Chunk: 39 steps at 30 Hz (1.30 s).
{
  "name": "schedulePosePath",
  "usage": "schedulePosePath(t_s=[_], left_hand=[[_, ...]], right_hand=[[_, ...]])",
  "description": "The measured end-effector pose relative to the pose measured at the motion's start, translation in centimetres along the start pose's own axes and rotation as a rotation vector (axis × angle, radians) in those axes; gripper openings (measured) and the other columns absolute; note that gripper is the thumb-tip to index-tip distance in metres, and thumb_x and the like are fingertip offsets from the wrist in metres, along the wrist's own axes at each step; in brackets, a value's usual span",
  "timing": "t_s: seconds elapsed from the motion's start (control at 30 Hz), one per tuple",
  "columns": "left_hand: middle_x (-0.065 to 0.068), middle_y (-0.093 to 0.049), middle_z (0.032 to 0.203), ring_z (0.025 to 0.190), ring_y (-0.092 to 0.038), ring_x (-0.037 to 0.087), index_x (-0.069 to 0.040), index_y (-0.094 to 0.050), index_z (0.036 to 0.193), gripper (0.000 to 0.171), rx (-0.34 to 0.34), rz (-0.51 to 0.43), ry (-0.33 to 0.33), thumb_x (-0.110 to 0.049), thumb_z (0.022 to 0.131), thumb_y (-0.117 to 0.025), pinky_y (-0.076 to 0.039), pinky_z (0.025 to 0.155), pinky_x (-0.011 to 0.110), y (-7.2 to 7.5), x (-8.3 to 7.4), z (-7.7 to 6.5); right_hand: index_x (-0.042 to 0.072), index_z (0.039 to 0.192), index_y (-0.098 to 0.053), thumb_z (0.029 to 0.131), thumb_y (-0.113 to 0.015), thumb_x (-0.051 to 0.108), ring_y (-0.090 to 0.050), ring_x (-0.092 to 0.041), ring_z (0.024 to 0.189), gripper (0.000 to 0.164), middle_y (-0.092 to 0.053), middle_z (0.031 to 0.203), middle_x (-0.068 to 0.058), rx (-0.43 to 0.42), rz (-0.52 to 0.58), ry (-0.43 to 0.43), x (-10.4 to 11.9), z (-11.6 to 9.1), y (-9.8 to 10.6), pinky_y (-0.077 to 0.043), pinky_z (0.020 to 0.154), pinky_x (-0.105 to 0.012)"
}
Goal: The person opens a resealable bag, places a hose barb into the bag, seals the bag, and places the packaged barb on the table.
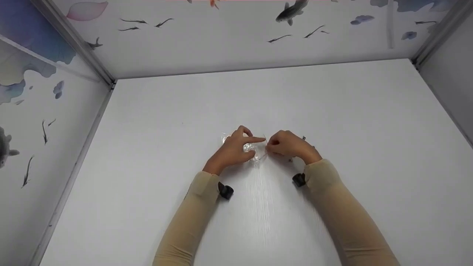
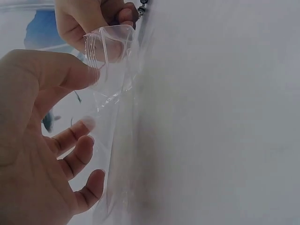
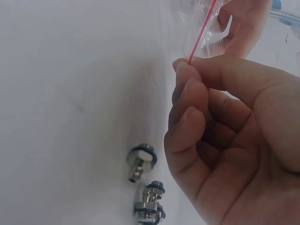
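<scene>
A clear plastic zip bag (image 2: 119, 77) lies between the two hands, its mouth toward the right side. My right hand (image 1: 290, 144) pinches the bag's edge between thumb and forefinger, at the red zip line (image 3: 204, 30) seen in the right wrist view. The left hand (image 1: 232, 149) is spread at the bag, with thumb and forefinger apart and touching the film. Its other fingers are loosely bent. Beside the right hand, small metal threaded fittings (image 3: 142, 157) with dark rings lie on the table; others (image 3: 150, 204) sit clustered close by, partly hidden in the head view.
The white table (image 1: 262, 221) meets a printed panel (image 1: 236, 44) at the back and another panel (image 1: 81, 122) on the left. A black wrist camera (image 1: 226, 191) sticks out at the left cuff, and another (image 1: 298, 180) at the right.
</scene>
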State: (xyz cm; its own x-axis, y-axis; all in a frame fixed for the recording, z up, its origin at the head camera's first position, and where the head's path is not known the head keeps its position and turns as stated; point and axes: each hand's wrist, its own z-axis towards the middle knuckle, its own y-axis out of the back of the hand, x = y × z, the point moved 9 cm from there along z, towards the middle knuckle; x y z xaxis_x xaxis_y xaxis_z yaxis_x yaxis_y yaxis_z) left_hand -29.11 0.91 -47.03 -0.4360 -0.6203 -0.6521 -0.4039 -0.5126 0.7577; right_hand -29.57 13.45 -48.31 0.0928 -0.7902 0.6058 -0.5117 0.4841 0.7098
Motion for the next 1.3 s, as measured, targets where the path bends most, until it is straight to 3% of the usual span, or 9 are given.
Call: schedulePosePath(t_s=[0.13,0.27,0.53,0.87,1.1,1.3], left_hand=[[0.000,-0.043,0.118,0.101,-0.049,0.020,-0.032,-0.061,0.130,0.038,-0.008,0.010,-0.007,-0.026,0.093,-0.059,-0.039,0.092,0.043,0.0,-0.3,0.1],[0.000,-0.043,0.117,0.102,-0.054,0.021,-0.031,-0.059,0.132,0.042,-0.015,0.039,-0.009,-0.042,0.091,-0.062,-0.030,0.103,0.057,-0.1,-0.5,0.3],[-0.001,-0.040,0.118,0.099,-0.047,0.017,-0.036,-0.049,0.140,0.061,0.055,-0.004,0.070,-0.042,0.084,-0.072,-0.041,0.088,0.037,-0.8,0.4,0.3],[0.000,-0.041,0.125,0.110,-0.047,0.018,-0.036,-0.047,0.141,0.078,0.044,-0.012,0.082,-0.050,0.071,-0.079,-0.043,0.096,0.039,-1.0,0.7,0.2],[0.000,-0.043,0.131,0.117,-0.048,0.020,-0.032,-0.053,0.137,0.067,0.011,0.021,0.112,-0.055,0.077,-0.073,-0.042,0.098,0.045,-1.0,0.4,0.4],[0.000,-0.044,0.129,0.117,-0.051,0.021,-0.029,-0.060,0.125,0.053,-0.006,0.048,0.129,-0.054,0.079,-0.071,-0.037,0.098,0.057,-1.1,0.0,0.7]], right_hand=[[0.006,0.081,-0.069,0.094,-0.055,0.020,-0.043,-0.010,0.053,0.024,-0.048,0.061,0.003,-0.008,0.009,0.034,0.4,-0.1,0.0,-0.037,0.052,-0.025],[0.006,0.080,-0.069,0.094,-0.056,0.019,-0.042,-0.009,0.053,0.023,-0.047,0.060,0.004,-0.018,0.013,0.058,0.6,-0.1,0.1,-0.037,0.052,-0.025],[0.003,0.099,-0.074,0.094,-0.057,0.019,-0.047,-0.011,0.060,0.024,-0.061,0.073,-0.001,-0.026,0.007,0.056,0.1,-0.1,0.3,-0.040,0.057,-0.025],[0.003,0.097,-0.074,0.094,-0.057,0.019,-0.047,-0.011,0.058,0.025,-0.059,0.070,-0.001,-0.035,0.001,0.059,0.0,-0.2,0.3,-0.040,0.056,-0.025],[0.004,0.094,-0.074,0.094,-0.056,0.019,-0.048,-0.011,0.056,0.024,-0.057,0.068,0.000,-0.033,0.013,0.028,-0.2,-0.2,0.2,-0.040,0.054,-0.025],[0.005,0.093,-0.074,0.094,-0.057,0.021,-0.049,-0.012,0.058,0.023,-0.058,0.069,0.000,-0.021,0.027,0.022,-0.3,-0.2,0.0,-0.041,0.056,-0.025]])
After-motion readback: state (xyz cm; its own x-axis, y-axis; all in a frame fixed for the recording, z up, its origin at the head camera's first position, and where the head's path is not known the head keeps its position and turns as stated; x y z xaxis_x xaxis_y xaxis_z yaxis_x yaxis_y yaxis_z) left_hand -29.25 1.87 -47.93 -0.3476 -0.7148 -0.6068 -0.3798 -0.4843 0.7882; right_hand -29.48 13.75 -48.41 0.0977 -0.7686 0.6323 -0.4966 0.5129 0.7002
